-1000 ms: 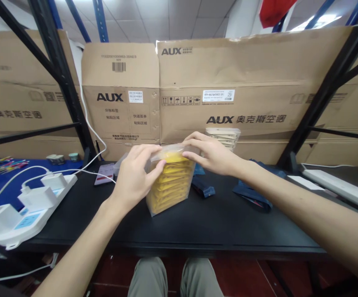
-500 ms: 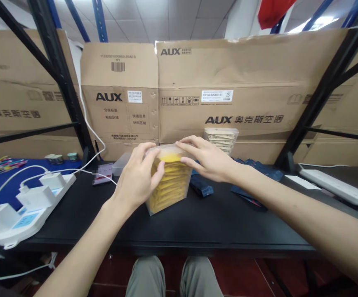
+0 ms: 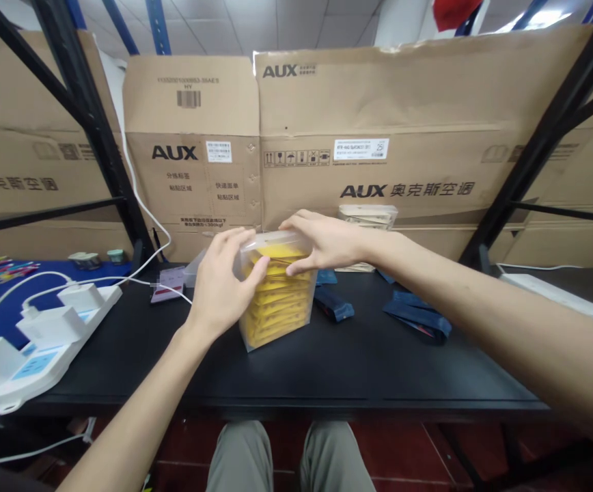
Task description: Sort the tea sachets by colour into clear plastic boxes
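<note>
A clear plastic box (image 3: pixel 279 304) packed with yellow packets stands upright on the black table, a translucent lid (image 3: pixel 279 238) across its top. My left hand (image 3: pixel 227 277) is wrapped around the box's left side, thumb on the front face and fingers at the upper back edge. On the other side, my right hand (image 3: pixel 322 240) grips the upper right corner, its thumb against the front and its fingers over the lid edge. The far sides of the box and some fingertips are hidden.
Dark blue packets (image 3: pixel 333 304) lie to the right of the box, with more blue packets (image 3: pixel 418 316) farther right. Behind my right arm stands a container of pale packets (image 3: pixel 368 216). A white power strip (image 3: pixel 53 352) with cables is at left; cardboard (image 3: pixel 307 178) walls the back.
Both hands have slid from the lid's top down onto the upper sides of the box, thumbs now lower on the front. The box stays nearly in place; the view has shifted slightly.
</note>
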`<state>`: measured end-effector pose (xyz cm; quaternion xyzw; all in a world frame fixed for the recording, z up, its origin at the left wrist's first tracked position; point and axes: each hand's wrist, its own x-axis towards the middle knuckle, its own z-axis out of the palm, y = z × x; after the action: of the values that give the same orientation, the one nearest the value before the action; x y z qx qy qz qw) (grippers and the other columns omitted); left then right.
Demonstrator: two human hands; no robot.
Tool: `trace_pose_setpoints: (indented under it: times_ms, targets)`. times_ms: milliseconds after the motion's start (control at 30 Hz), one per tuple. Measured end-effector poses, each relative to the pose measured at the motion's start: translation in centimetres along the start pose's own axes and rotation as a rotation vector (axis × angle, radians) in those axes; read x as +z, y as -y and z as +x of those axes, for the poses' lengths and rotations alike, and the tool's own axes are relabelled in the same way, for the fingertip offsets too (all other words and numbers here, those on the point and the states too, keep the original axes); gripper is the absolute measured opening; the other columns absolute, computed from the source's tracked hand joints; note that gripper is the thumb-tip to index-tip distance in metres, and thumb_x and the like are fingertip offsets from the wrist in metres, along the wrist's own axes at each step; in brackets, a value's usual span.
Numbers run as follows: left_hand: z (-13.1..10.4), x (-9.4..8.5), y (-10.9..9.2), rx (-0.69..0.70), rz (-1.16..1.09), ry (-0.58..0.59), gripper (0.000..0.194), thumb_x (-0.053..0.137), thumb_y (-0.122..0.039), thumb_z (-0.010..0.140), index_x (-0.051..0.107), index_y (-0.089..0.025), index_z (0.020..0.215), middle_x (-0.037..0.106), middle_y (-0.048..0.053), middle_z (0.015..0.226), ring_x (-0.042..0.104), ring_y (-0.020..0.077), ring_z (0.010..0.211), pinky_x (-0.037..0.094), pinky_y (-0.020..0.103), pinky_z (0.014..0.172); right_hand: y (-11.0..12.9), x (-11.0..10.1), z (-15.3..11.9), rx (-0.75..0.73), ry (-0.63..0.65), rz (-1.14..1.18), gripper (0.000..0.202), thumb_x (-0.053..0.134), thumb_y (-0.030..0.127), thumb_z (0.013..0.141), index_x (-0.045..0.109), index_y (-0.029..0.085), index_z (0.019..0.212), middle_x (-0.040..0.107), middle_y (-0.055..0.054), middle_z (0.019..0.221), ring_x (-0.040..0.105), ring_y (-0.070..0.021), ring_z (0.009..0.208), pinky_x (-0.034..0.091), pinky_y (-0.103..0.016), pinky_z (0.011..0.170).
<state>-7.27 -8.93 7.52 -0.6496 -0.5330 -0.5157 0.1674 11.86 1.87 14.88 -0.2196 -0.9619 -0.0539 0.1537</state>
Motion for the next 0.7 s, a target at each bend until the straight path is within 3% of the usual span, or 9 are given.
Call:
trace_pose_setpoints:
  times_ms: [100,233,367,467,533,633,700]
  targets:
    - [-1.0,1.1,1.5,-0.11,-0.14,-0.088,0.045,0.049,-0.044,0.095,0.051,-0.021,0.133,0.057,0.01,0.136,0.054,0.0218,0.127,0.042,0.041,0.11,-0.1,0.0,1.2,0.022,0.081,0.05,0.076,0.081,0.052,0.068,0.052,0.019,0.13,0.061,-0.014,0.124,0.061,-0.0308,0.109,0.051,-0.043,0.09]
    - [-2.3,2.6,4.1,-0.294,-0.264,-0.183,0.044,0.036,-0.047,0.1,0.05,-0.022,0.133,0.056,0.01,0.137,0.052,0.0191,0.129,0.04,0.038,0.111,-1.0,-0.1,1.6,0.005,0.083,0.038,0.065,0.078,0.052,0.072,0.054,0.022,0.125,0.062,-0.012,0.122,0.058,-0.0315,0.113,0.049,-0.043,0.092]
    - [-3.2,4.0,5.2,-0.423,-0.257,-0.206,0.036,0.037,-0.045,0.099,0.055,-0.021,0.12,0.061,0.009,0.126,0.056,0.0191,0.12,0.043,0.037,0.105,-3.6,-1.8,1.3,0.017,-0.03,-0.054,0.065,0.079,0.054,0.07,0.056,0.023,0.123,0.062,-0.011,0.12,0.055,-0.0341,0.115,0.047,-0.047,0.095]
    - [-3.7,5.9,4.3,-0.33,-0.127,-0.216,0.027,0.04,-0.04,0.097,0.058,-0.021,0.104,0.064,0.007,0.107,0.06,0.0195,0.106,0.046,0.037,0.097,-6.2,-3.8,1.3,0.079,-0.153,-0.166,0.073,0.078,0.056,0.07,0.054,0.02,0.128,0.058,-0.013,0.127,0.05,-0.037,0.121,0.042,-0.051,0.101]
    - [-3.7,8.0,3.1,-0.088,-0.06,-0.001,0.024,0.04,-0.035,0.096,0.06,-0.022,0.095,0.064,0.006,0.096,0.059,0.0204,0.097,0.048,0.037,0.092,-7.9,-4.8,1.5,0.12,-0.215,-0.235,0.076,0.075,0.056,0.073,0.05,0.017,0.133,0.054,-0.015,0.131,0.047,-0.0379,0.124,0.039,-0.053,0.104]
    - [-3.0,12.9,1.3,0.102,0.053,0.568,0.03,0.038,-0.036,0.098,0.063,-0.022,0.104,0.067,0.006,0.108,0.057,0.0226,0.106,0.047,0.039,0.095,-10.0,-4.8,2.1,0.143,-0.279,-0.3,0.075,0.075,0.057,0.073,0.05,0.021,0.134,0.054,-0.014,0.129,0.045,-0.0384,0.125,0.039,-0.055,0.104]
    - [-2.1,16.8,0.6,0.107,0.057,0.656,0.038,0.04,-0.043,0.097,0.06,-0.021,0.12,0.063,0.007,0.127,0.054,0.0244,0.12,0.044,0.042,0.104,-11.1,-3.9,2.6,0.132,-0.307,-0.325,0.073,0.077,0.056,0.071,0.051,0.026,0.132,0.056,-0.012,0.127,0.045,-0.0388,0.126,0.04,-0.056,0.103]
